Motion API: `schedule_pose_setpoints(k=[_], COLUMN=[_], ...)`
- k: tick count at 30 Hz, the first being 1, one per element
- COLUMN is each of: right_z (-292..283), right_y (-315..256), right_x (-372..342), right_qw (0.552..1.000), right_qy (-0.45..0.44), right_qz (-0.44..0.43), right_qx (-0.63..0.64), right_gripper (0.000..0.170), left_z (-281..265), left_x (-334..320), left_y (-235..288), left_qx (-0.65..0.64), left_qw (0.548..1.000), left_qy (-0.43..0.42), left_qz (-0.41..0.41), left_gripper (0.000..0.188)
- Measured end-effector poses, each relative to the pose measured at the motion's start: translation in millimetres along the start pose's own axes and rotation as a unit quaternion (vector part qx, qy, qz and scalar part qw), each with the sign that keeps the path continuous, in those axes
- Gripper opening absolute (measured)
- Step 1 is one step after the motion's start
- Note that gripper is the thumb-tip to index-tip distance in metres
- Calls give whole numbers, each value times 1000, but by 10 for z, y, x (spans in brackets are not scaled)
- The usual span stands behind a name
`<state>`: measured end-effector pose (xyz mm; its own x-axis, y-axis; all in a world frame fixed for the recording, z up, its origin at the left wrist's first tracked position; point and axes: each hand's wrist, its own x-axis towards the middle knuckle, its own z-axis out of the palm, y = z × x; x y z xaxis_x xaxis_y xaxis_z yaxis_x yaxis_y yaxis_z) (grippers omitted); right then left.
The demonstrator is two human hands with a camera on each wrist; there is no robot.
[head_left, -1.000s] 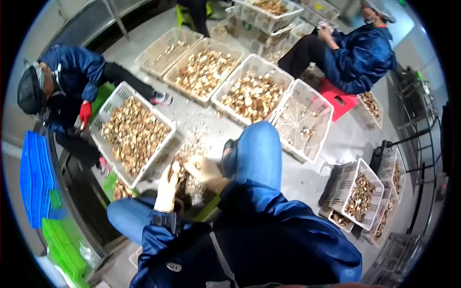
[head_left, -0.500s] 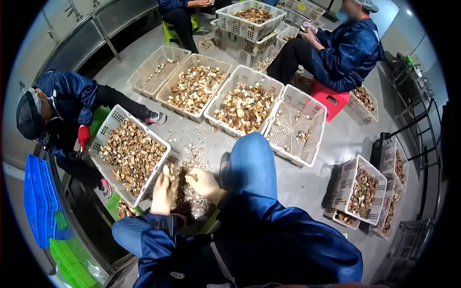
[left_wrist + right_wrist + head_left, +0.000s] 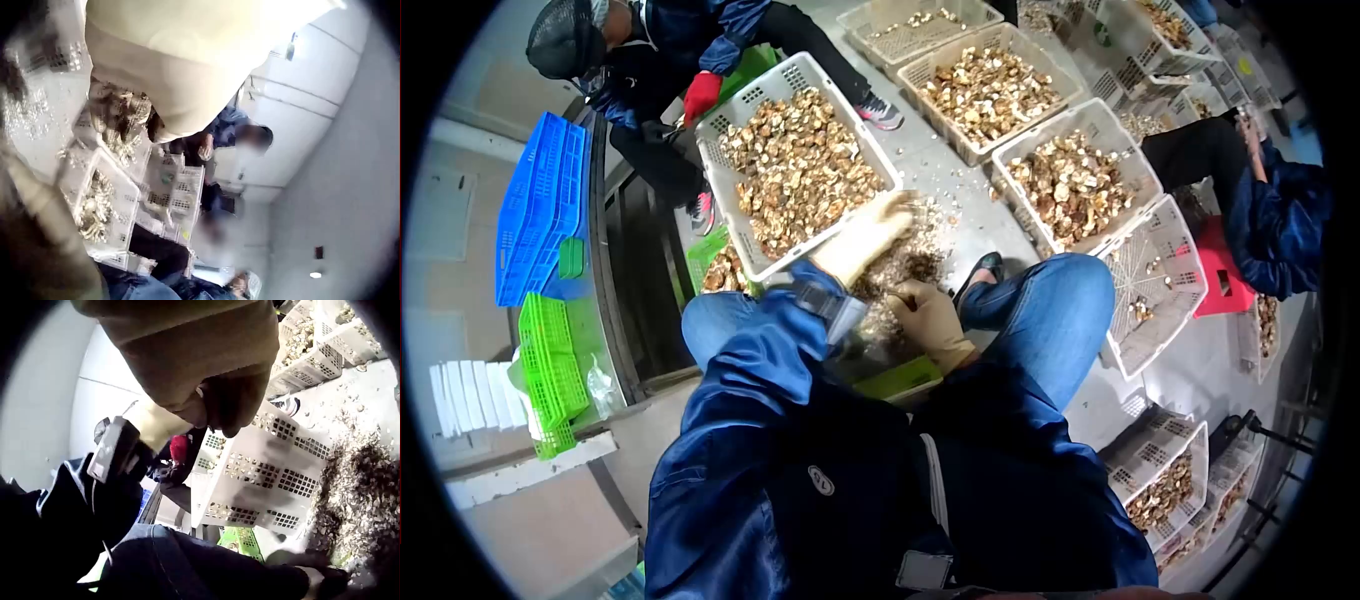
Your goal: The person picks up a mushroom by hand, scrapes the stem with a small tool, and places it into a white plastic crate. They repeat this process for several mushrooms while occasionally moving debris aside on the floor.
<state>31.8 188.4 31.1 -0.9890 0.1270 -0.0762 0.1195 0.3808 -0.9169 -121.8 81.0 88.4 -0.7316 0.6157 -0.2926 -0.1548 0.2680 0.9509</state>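
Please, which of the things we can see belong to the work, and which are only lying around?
Likely in use:
white crate by the left grip
its mushrooms
scrap heap on the floor

Apparently just standing by, far left:
blue plastic crates
green plastic crates

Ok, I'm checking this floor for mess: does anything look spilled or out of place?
Yes. A heap of loose scraps lies directly on the floor beside the large white basket, with bits scattered around it. It looks untidy because it's uncontained, though it may just be discarded trimmings.
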Motion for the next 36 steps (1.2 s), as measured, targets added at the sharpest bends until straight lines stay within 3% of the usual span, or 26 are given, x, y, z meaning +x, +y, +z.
schedule_pose_setpoints(k=[1, 2, 3, 4, 7, 9, 10, 12, 13, 15, 16, 17, 19, 20, 21, 23, 27, 30, 31, 33, 34, 35, 36], right_z=[-42, -20, -9, -1, 67, 146, 88, 152, 189, 274, 269, 270, 252, 227, 204, 177, 169, 125, 111, 93, 87, 71, 49], right_y=[-100, -139, -179, -221, -275, -308, -451, -471, -456, -390, -402, -395, -393, -410, -441, -418, -409, -439, -447, -449, -455, -473, -501], right_x=[11, -3, -5, 5, 43, 67, 107, 163, 178, 168, 182, 197, 247, 256, 268, 257, 261, 245, 239, 219, 208, 204, 201], right_qw=[998, 1000, 999, 997, 992, 989, 987, 984, 982, 986, 987, 988, 989, 989, 989, 991, 992, 991, 990, 991, 991, 991, 990], right_qy=[-47, -27, -48, -69, -108, -119, -140, -160, -169, -155, -148, -140, -141, -140, -139, -123, -100, -104, -109, -112, -114, -118, -124], right_qz=[31, -2, 7, 16, 12, 20, 30, 29, 29, 23, 10, -4, -9, -1, 6, -19, -30, -17, -9, -13, -16, -12, -9], right_qx=[0, 2, 15, 27, 60, 87, 78, 77, 75, 65, 64, 62, 46, 51, 58, 46, 69, 85, 88, 72, 64, 66, 68], right_gripper=[24, 22, 22, 21, 19, 18, 18, 18, 18, 19, 20, 20, 21, 21, 21, 21, 20, 20, 20, 21, 21, 21, 21], left_z=[-336, -762, -978, -1393, -2350, -2363, -2211, -2139, -1985, -1829, -1811, -1848, -1758, -1716, -1697, -1667, -1651, -1679, -1822, -2012, -1947, -1875, -1917], left_x=[-97, -105, -306, -378, -379, -208, -108, 342, 554, 1065, 1282, 1483, 1710, 1776, 1799, 1743, 1677, 1645, 1595, 1545, 1396, 1298, 1191], left_y=[-80, -682, -543, -715, -1385, -1107, -959, -959, -863, -991, -1049, -1077, -1125, -1084, -1162, -1150, -1051, -1094, -1398, -1487, -1326, -1150, -1279], left_qx=[-16, 25, 7, 86, 51, 113, 103, 240, 282, 396, 446, 500, 575, 583, 596, 577, 624, 591, 565, 465, 440, 329, 318], left_qw=[999, 996, 978, 965, 943, 936, 956, 944, 945, 905, 885, 864, 813, 810, 797, 813, 775, 785, 797, 860, 866, 909, 896], left_qy=[-20, 76, 173, 198, 298, 288, 268, 207, 159, 152, 127, 65, 82, 66, 90, 75, 82, 143, 214, 197, 229, 240, 300], left_qz=[-28, -33, -120, -152, -142, -167, -66, -92, -42, -37, -40, 6, 31, 3, 32, 7, -50, -119, 6, -77, -57, -84, -79], left_gripper=[51, 48, 45, 42, 36, 37, 39, 39, 40, 43, 48, 49, 48, 47, 50, 54, 46, 39, 31, 24, 21, 28, 34])
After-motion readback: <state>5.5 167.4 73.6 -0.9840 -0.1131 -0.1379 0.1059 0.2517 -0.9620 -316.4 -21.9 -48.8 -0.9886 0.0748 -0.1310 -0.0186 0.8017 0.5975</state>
